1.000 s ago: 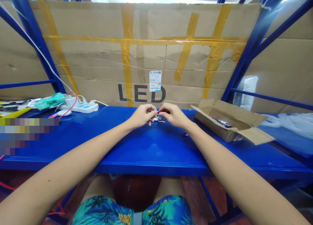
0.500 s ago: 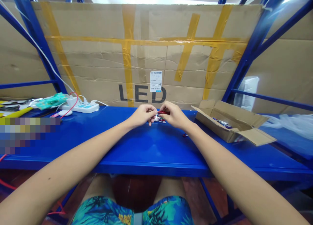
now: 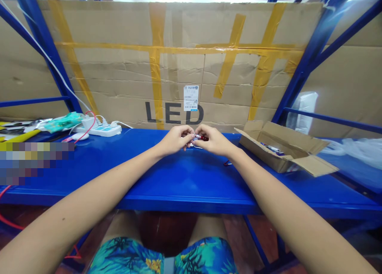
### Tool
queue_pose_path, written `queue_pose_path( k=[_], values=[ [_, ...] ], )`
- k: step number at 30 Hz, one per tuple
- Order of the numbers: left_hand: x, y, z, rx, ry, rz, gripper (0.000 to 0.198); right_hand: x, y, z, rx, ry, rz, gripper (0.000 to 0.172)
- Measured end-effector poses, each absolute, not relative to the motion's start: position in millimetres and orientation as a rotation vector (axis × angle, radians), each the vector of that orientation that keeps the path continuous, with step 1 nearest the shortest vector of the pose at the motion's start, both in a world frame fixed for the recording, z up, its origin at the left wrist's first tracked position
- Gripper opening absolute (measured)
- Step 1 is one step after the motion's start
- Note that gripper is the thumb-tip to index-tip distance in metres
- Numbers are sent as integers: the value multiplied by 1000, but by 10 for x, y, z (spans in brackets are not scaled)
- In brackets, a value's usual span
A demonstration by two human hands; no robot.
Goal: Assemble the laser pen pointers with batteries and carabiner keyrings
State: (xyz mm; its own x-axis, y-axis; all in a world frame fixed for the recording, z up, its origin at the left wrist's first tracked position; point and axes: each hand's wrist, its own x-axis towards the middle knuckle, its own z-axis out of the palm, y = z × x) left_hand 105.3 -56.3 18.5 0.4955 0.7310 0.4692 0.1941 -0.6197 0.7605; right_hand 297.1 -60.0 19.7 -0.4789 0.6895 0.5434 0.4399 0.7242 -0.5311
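My right hand [image 3: 215, 140] is closed around a small red-and-silver cylinder [image 3: 203, 137], its red end toward the palm. Fingers of my left hand [image 3: 176, 139] pinch at the silver end, so both hands meet on it. Just below the fingertips lie small shiny metal pieces [image 3: 196, 146], partly covered by the hands and too small to name. Near my right wrist a little red loop-shaped piece [image 3: 227, 163] rests on the blue table [image 3: 191, 182].
An open cardboard box [image 3: 268, 156] with small metallic pieces stands at right. Behind the table rises a large taped cardboard panel [image 3: 125, 75]. At left are a white power strip [image 3: 106, 130] and a green plastic packet [image 3: 64, 122]. Clear plastic [image 3: 362, 152] lies far right.
My hands have drawn closer together on the cylinder, and its silver end now shows between the fingers. The view has shifted very slightly.
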Motion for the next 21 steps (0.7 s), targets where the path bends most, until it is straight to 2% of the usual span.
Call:
queue_pose_path(
  k=[2, 8, 17, 20, 21],
  values=[
    [1051, -574, 198, 2100, 764, 1074, 10, 2969, -572, 169, -836, -2116, 450, 21],
    [1038, -588, 223, 2133, 755, 1088, 11, 2970, -534, 144, -809, -2057, 478, 18],
    [1030, -580, 186, 2310, 833, 1095, 8, 2990, -582, 233, -859, -2262, 277, 26],
    [1030, -586, 199, 2330, 837, 1104, 10, 2974, -580, 214, -854, -2213, 353, 12],
    [1028, -586, 201, 2325, 839, 1101, 10, 2971, -574, 203, -846, -2177, 386, 13]
  ],
)
